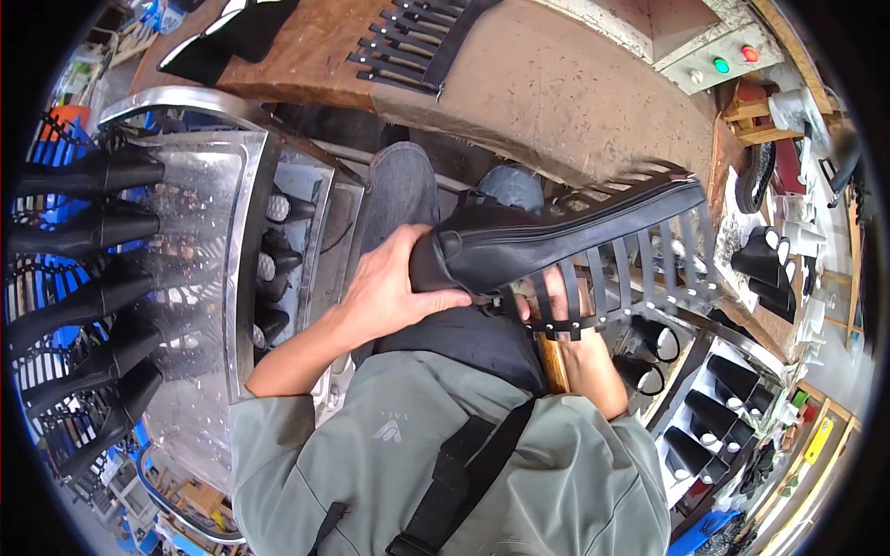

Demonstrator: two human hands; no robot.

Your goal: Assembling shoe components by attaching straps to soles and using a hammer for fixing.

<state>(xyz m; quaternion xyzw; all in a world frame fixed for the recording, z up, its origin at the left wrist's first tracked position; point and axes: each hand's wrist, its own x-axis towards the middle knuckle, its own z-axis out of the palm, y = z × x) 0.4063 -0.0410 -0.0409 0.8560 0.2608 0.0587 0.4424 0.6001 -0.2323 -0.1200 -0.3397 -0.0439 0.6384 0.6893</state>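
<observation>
Clasping black boot (533,243) with left hand (385,287) | curling right hand (556,289) behind straps (622,267), cannot tell if gripping | probably light, pliant, best held by body (491,243)

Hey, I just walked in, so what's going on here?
A person is handling a black boot above their lap. Their left hand grips its left end, while their right hand is beneath it, partly hidden, with fingers showing between the black straps along the boot's lower side. A similar strapped piece lies on the workbench, and more black boots are lined up on the left.
</observation>
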